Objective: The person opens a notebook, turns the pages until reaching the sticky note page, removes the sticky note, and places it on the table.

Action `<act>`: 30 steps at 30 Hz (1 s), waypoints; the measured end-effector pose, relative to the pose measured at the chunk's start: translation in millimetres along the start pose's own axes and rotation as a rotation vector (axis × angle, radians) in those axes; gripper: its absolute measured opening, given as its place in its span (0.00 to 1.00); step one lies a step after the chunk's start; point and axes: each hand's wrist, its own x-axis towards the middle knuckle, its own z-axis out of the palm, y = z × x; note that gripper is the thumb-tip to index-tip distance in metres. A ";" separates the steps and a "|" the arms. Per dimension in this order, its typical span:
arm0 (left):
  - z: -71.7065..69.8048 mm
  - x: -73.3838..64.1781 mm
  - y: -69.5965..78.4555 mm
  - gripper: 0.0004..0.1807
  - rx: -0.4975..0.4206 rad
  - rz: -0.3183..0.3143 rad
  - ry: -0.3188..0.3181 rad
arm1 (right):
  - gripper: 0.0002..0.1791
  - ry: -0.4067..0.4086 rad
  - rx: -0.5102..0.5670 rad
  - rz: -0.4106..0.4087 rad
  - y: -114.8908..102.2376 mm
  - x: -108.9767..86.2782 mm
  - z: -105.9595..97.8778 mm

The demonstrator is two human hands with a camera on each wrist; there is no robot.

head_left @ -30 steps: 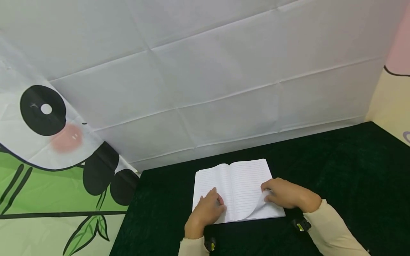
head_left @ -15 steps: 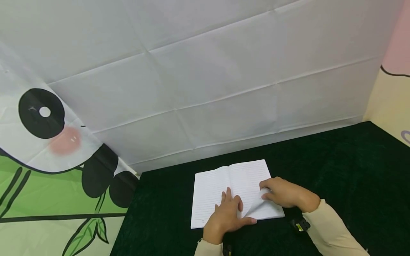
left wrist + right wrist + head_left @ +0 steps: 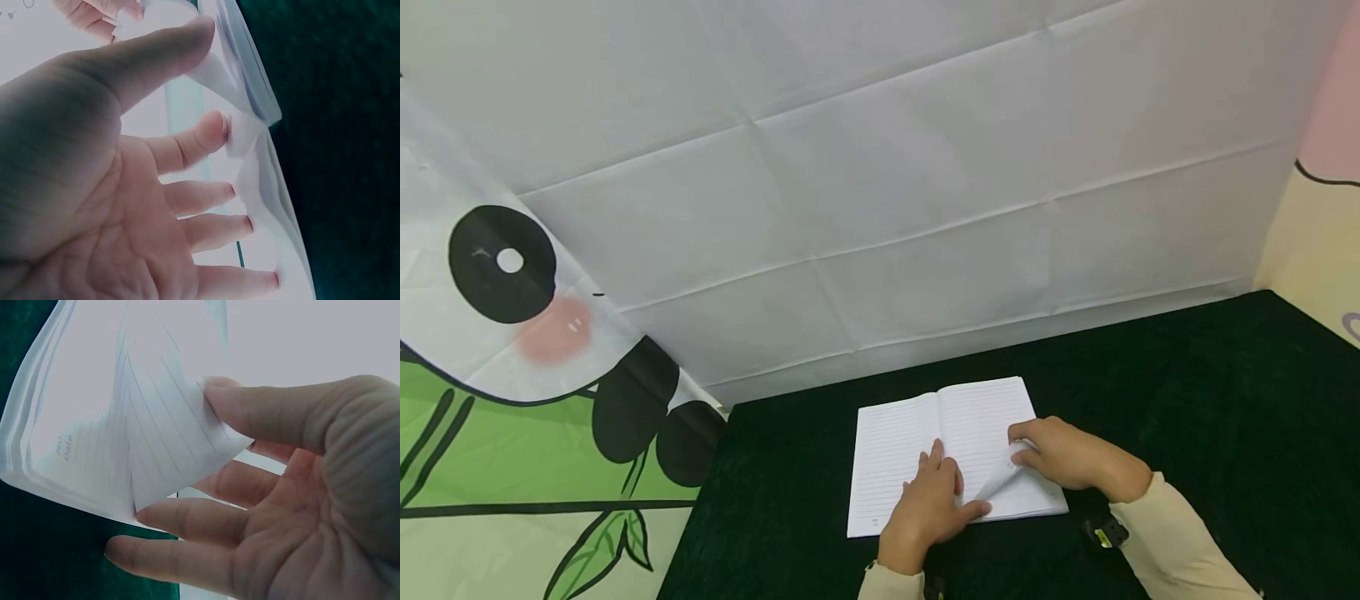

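Observation:
An open notebook [image 3: 895, 425] with white ruled pages lies on the dark green cloth. My right hand [image 3: 1063, 454] pinches the near right corner of a page [image 3: 169, 425] between thumb and fingers; that corner is lifted and curled over toward the spine. My left hand [image 3: 925, 504] rests across the near part of the notebook by the spine, fingers spread and fairly straight. Its thumb reaches right, to the base of the curled page. In the left wrist view the left fingertips [image 3: 215, 128] are on the paper close to the notebook's near edge.
Dark green cloth [image 3: 1172, 392] covers the table. Behind it hangs a white creased sheet [image 3: 925, 208]. A panda-patterned cloth [image 3: 550, 400] hangs at the left, and a cream and pink one [image 3: 1318, 242] at the right.
My left hand has moved right from the left page to the spine and spread its fingers on the paper. The right hand keeps its pinch on the page corner, nearly still.

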 end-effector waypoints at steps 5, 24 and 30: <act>-0.3 3.9 4.7 0.15 0.017 0.004 0.022 | 0.25 0.055 0.007 -0.002 5.3 2.3 -0.8; -17.9 10.3 0.0 0.23 -0.083 -0.098 0.239 | 0.76 -0.038 0.080 0.050 5.0 9.0 8.0; -26.3 7.7 -1.3 0.22 -0.067 -0.085 0.395 | 0.62 -0.095 0.020 0.073 4.9 11.3 9.8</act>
